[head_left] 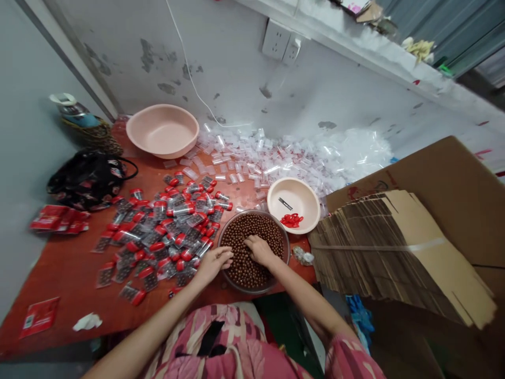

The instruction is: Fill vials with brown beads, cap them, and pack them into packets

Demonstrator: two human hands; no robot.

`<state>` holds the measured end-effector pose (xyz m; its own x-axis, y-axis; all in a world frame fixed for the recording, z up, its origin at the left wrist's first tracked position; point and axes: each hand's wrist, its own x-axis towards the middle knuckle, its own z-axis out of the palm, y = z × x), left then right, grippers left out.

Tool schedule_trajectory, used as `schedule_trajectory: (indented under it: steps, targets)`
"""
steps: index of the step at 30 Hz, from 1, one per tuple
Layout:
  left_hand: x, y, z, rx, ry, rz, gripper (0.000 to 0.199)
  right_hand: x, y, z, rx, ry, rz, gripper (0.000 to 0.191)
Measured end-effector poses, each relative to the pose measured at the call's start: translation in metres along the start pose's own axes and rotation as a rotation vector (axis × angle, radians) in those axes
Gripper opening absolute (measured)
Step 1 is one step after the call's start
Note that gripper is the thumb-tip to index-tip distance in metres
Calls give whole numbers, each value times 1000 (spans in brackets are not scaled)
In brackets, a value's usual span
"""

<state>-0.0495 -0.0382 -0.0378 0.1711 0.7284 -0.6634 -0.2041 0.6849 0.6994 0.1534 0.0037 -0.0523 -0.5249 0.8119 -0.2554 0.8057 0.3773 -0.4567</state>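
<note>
- R hand [260,250] in balls [240,231], can't tell grip
- L hand [214,262] by 1 bowl [287,250], can't tell grip
- 1 pink tub [160,134], 1 cream tub [305,197]
- Jars [181,209], dozens approx.

And there, beyond the far edge of the red tabletop [67,279], stood a pale wall [236,68], blotchy, with sockets [275,39] under a white ledge [343,37]; off the left edge, a grey panel [23,147]!

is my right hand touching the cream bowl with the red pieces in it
Apart. The head view shows brown balls and the rim of their bowl in the gap between your right hand and the cream bowl.
</note>
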Motion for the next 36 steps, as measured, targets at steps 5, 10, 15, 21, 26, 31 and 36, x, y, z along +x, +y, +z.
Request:
schedule_trajectory:
  steps: [5,10,15,21,26,31,36]
  targets:
    - [5,1,0,149,0,204,42,-13,-1,4,305,107,39,40]
    - [11,8,20,395,-116,455,46,-30,-10,-11,648,144,23,47]
    - [15,11,43,299,-216,419,37,-38,-19,-23,1168,234,146,33]
    - [20,14,58,-39,-301,187,39,-47,-13,-47,968,367,159,33]
    - [24,22,63,-31,-347,141,42,-49,-10,-72,609,310,-41,24]
    - [30,31,58,255,-336,281,37,-47,-7,-73,549,305,-6,13]
    - [41,28,41,519,-252,436,34,-48,0,-50,716,282,187,10]
